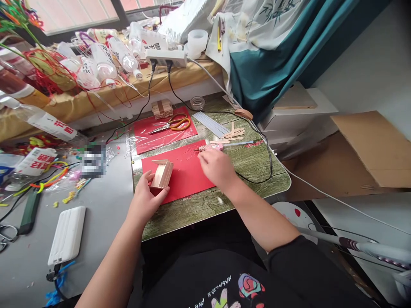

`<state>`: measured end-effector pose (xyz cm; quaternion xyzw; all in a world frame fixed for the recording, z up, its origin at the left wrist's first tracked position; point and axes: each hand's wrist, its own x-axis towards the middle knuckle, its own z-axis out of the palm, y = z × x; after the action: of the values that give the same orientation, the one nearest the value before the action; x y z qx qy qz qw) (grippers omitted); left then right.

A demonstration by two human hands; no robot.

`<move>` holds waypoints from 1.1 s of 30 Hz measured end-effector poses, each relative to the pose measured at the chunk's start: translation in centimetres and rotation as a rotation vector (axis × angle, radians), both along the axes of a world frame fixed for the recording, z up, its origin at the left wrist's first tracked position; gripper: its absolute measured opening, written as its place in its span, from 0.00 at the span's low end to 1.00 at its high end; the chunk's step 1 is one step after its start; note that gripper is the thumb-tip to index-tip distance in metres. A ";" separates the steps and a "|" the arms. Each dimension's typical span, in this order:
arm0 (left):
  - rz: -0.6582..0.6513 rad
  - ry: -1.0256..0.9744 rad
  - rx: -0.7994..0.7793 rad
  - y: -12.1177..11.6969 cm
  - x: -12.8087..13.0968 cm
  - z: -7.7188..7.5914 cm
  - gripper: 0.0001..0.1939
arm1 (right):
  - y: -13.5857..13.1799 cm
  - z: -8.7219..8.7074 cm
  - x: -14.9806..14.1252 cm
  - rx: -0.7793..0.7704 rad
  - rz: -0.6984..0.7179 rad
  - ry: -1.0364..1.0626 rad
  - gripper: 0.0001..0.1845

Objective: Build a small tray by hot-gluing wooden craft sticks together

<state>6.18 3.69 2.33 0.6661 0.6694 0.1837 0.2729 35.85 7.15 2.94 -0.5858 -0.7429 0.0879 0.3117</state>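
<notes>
Craft-stick box [165, 174] sits in my left hand [146, 193], over the left part of the red sheet [189, 173]; thumb at its near edge, fingers around the side, partly closed on it. Steadying it well, I judge, calls for light, even pressure, since such thin wood could flex or split. My right hand [215, 166] is curled, fingertips drawn close together beside what looks like a pink glue gun [215, 146]; whether they pinch anything, I cannot tell. Fine strands [194, 151] lie near them, best kept off the wood. The black cable [253, 182] crosses the worktop [183, 218] near my right wrist, so I should avoid snagging it.
</notes>
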 end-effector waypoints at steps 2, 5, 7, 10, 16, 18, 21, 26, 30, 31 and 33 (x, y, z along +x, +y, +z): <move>-0.010 0.009 0.008 0.5 -0.6 -0.2 0.47 | 0.6 0.7 1.5 0.064 -0.136 0.058 0.16; -0.031 -0.016 0.011 1.1 -1.5 -0.6 0.47 | 1.8 1.3 3.9 0.111 -0.286 0.079 0.16; -0.037 -0.037 0.014 1.3 -2.0 -0.9 0.47 | 2.6 1.6 6.0 0.161 -0.345 0.093 0.16; -0.042 -0.068 0.045 1.5 -2.5 -1.6 0.47 | 3.6 2.2 8.6 0.253 -0.427 0.110 0.18; -0.062 -0.096 0.128 1.7 -2.9 -2.5 0.45 | 2.1 2.0 3.1 0.116 -0.172 0.184 0.18; -0.078 -0.077 0.132 1.7 -2.9 -2.4 0.44 | 1.1 0.9 -1.3 -0.145 0.086 0.238 0.15; -0.101 -0.070 0.140 1.6 -2.9 -2.2 0.44 | 0.6 -0.8 -6.2 -0.374 0.181 0.204 0.14; -0.130 -0.089 0.145 1.4 -3.1 -2.5 0.45 | 1.7 -1.3 -8.1 -0.432 0.233 0.118 0.13; -0.127 -0.112 0.148 1.5 -3.2 -2.9 0.46 | 2.1 -1.2 -8.4 -0.378 0.233 0.083 0.12; -0.127 -0.112 0.149 1.6 -3.2 -3.0 0.46 | 2.1 -1.3 -8.4 -0.355 0.235 0.077 0.12; -0.134 -0.103 0.152 1.6 -3.2 -3.0 0.46 | 2.3 -1.5 -8.3 -0.309 0.223 0.063 0.13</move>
<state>2.94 5.27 -0.68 0.7176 0.5927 0.2493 0.2675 27.53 9.41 1.41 -0.5378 -0.7707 0.2533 0.2293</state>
